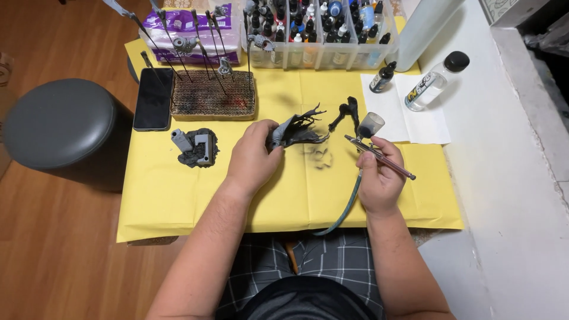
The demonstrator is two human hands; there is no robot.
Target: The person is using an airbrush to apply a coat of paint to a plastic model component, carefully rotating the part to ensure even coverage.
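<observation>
My left hand (253,155) grips a grey and black spiky miniature part (296,129), held just above the yellow paper sheet (178,195). My right hand (379,175) holds a slim airbrush (379,155) with a small dark paint cup (371,124) on top and a teal hose (347,207) trailing down toward my lap. The airbrush tip points left at the miniature, a short gap away. Dark overspray marks the paper below the part.
A grey miniature base (198,147) and a black phone (153,98) lie at left. A cardboard block (213,95) holds several parts on wires. Paint bottles fill a clear rack (320,32). A clear bottle (435,80) and small dropper bottle (383,77) rest on white paper. A round stool (59,121) stands left.
</observation>
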